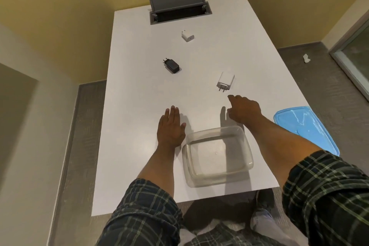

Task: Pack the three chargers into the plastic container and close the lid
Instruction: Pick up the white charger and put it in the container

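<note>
A clear plastic container (248,152) stands open and empty near the front edge of the white table (139,90). Its blue lid (303,128) lies apart at the right edge. Three chargers lie farther back: a flat white charger (225,80) with its prongs toward me, a black charger (171,65) to the left, and a small white cube charger (187,35) beyond. My left hand (171,126) rests flat on the table, left of the container, holding nothing. My right hand (243,110) hovers behind the container, fingers loosely apart, a short way from the flat white charger.
A grey cable hatch (177,7) stands open at the far end of the table. A crumpled white scrap (306,58) lies on the grey floor at the right. A glass panel (355,52) is at the far right. Yellow walls surround the table.
</note>
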A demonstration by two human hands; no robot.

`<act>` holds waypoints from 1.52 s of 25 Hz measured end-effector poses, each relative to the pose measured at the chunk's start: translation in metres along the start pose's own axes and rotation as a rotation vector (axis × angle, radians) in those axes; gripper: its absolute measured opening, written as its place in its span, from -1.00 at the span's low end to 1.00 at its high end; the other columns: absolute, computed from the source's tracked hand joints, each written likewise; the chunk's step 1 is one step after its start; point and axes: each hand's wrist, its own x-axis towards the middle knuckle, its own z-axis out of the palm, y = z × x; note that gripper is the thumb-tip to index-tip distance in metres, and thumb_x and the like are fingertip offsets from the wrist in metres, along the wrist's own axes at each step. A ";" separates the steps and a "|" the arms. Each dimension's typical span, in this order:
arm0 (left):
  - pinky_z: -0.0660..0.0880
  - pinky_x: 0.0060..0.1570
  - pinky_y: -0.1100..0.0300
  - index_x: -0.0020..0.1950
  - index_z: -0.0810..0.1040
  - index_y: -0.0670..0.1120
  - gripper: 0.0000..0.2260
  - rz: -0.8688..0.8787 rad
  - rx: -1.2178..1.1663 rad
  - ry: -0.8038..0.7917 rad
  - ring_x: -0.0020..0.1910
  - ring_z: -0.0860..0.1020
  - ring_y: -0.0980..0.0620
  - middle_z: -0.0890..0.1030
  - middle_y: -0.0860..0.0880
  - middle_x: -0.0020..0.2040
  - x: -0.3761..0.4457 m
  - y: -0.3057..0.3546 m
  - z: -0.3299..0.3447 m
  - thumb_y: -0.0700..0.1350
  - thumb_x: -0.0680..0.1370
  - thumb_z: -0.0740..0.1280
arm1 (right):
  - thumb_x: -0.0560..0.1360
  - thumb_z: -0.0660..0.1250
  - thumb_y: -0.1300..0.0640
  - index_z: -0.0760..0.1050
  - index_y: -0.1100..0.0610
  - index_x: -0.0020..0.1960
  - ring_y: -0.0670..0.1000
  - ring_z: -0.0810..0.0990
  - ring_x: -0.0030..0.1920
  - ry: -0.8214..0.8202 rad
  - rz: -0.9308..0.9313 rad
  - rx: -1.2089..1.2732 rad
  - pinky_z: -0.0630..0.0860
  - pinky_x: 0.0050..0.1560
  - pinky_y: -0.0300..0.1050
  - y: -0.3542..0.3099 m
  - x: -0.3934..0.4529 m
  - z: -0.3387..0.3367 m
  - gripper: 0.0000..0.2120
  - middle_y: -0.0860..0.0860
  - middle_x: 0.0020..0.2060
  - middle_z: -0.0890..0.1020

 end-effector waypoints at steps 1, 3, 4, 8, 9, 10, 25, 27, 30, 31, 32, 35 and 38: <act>-0.03 0.63 0.02 0.68 -0.09 -0.15 -0.40 0.006 0.001 -0.005 0.68 -0.07 -0.08 -0.08 -0.10 0.69 0.003 -0.002 0.001 0.08 0.72 0.01 | 0.59 0.19 0.01 0.34 0.08 0.39 0.18 0.56 0.21 -0.004 0.005 0.003 0.45 0.01 0.04 -0.005 0.004 -0.001 -0.60 0.09 0.21 0.55; -0.04 0.63 0.03 0.68 -0.09 -0.16 -0.39 0.014 -0.001 -0.011 0.68 -0.07 -0.08 -0.09 -0.10 0.69 0.010 -0.004 0.005 0.09 0.72 0.02 | 0.59 0.17 0.03 0.34 0.09 0.41 0.18 0.55 0.22 0.003 -0.005 -0.008 0.46 0.05 0.06 -0.012 0.013 -0.004 -0.59 0.10 0.23 0.54; -0.05 0.63 0.02 0.68 -0.09 -0.16 -0.39 0.016 -0.001 -0.007 0.68 -0.08 -0.08 -0.09 -0.10 0.69 0.014 -0.004 0.007 0.09 0.72 0.02 | 0.59 0.16 0.05 0.34 0.09 0.42 0.19 0.55 0.22 0.009 -0.015 -0.017 0.46 0.06 0.07 -0.014 0.017 -0.004 -0.59 0.10 0.23 0.54; -0.05 0.63 0.03 0.67 -0.08 -0.16 -0.39 0.032 -0.042 -0.026 0.68 -0.08 -0.08 -0.08 -0.11 0.69 0.030 0.002 0.015 0.08 0.72 0.02 | 0.58 0.17 0.11 0.32 0.12 0.47 0.23 0.56 0.18 0.058 -0.030 -0.041 0.48 0.05 0.09 -0.015 0.034 -0.003 -0.54 0.14 0.27 0.53; -0.05 0.63 0.04 0.67 -0.08 -0.17 -0.39 0.038 -0.054 -0.033 0.68 -0.08 -0.07 -0.08 -0.11 0.69 0.033 0.004 0.017 0.08 0.72 0.03 | 0.58 0.17 0.11 0.31 0.12 0.48 0.23 0.56 0.18 0.069 -0.025 -0.045 0.48 0.05 0.09 -0.013 0.037 -0.001 -0.53 0.15 0.28 0.52; -0.06 0.63 0.06 0.67 -0.09 -0.18 -0.39 0.039 -0.074 -0.046 0.68 -0.08 -0.07 -0.09 -0.12 0.68 0.037 0.007 0.019 0.07 0.72 0.03 | 0.59 0.17 0.10 0.29 0.11 0.50 0.23 0.56 0.17 0.073 -0.017 -0.048 0.49 0.04 0.08 -0.012 0.040 0.002 -0.52 0.16 0.29 0.51; -0.08 0.63 -0.01 0.67 -0.20 -0.10 -0.40 0.009 -0.157 -0.055 0.67 -0.17 -0.03 -0.19 -0.05 0.68 0.087 0.003 0.057 0.11 0.73 -0.07 | 0.48 0.33 0.30 0.14 0.06 0.54 0.27 0.55 0.11 -0.010 0.025 0.071 0.54 -0.14 0.10 -0.005 0.105 0.010 -0.30 0.15 0.45 0.23; -0.05 0.63 -0.02 0.67 -0.18 -0.11 -0.41 -0.007 -0.141 -0.033 0.67 -0.15 -0.04 -0.17 -0.05 0.69 0.093 0.004 0.060 0.11 0.73 -0.07 | 0.50 0.33 0.27 0.10 0.03 0.58 0.26 0.54 0.13 -0.023 0.038 0.013 0.56 -0.11 0.11 -0.005 0.113 0.012 -0.27 0.16 0.50 0.18; -0.03 0.63 -0.05 0.67 -0.18 -0.11 -0.40 0.001 -0.107 -0.030 0.67 -0.15 -0.06 -0.18 -0.05 0.68 0.103 0.001 0.061 0.13 0.72 -0.08 | 0.58 0.30 0.18 0.02 -0.03 0.62 0.27 0.49 0.22 -0.009 0.011 -0.128 0.51 0.01 0.08 -0.003 0.127 0.016 -0.27 0.17 0.60 0.04; -0.02 0.63 -0.06 0.67 -0.18 -0.11 -0.39 0.012 -0.103 -0.039 0.67 -0.16 -0.07 -0.19 -0.06 0.68 0.107 0.000 0.061 0.14 0.72 -0.08 | 0.60 0.29 0.13 0.00 -0.05 0.62 0.29 0.46 0.28 -0.014 -0.008 -0.163 0.49 0.06 0.08 -0.002 0.133 0.016 -0.29 0.16 0.61 0.00; -0.02 0.63 -0.07 0.67 -0.19 -0.11 -0.39 0.019 -0.103 -0.045 0.67 -0.17 -0.08 -0.19 -0.05 0.68 0.111 -0.001 0.061 0.15 0.72 -0.09 | 0.62 0.28 0.08 0.00 -0.07 0.63 0.30 0.42 0.32 -0.026 -0.033 -0.182 0.47 0.11 0.09 -0.001 0.138 0.016 -0.31 0.15 0.62 -0.03; -0.05 0.62 -0.07 0.67 -0.20 -0.10 -0.38 0.022 -0.115 -0.052 0.67 -0.19 -0.08 -0.21 -0.04 0.68 0.118 -0.003 0.060 0.16 0.71 -0.10 | 0.61 0.30 0.07 0.09 -0.06 0.61 0.30 0.45 0.28 -0.033 -0.079 -0.195 0.47 0.01 0.06 -0.001 0.151 0.009 -0.36 0.16 0.61 0.04; -0.08 0.62 -0.08 0.67 -0.22 -0.08 -0.37 0.019 -0.123 -0.070 0.67 -0.21 -0.08 -0.23 -0.02 0.68 0.123 -0.004 0.058 0.18 0.71 -0.09 | 0.62 0.29 0.12 0.21 0.01 0.55 0.30 0.52 0.16 -0.039 -0.085 -0.243 0.44 -0.13 0.04 -0.006 0.150 0.005 -0.46 0.27 0.53 0.18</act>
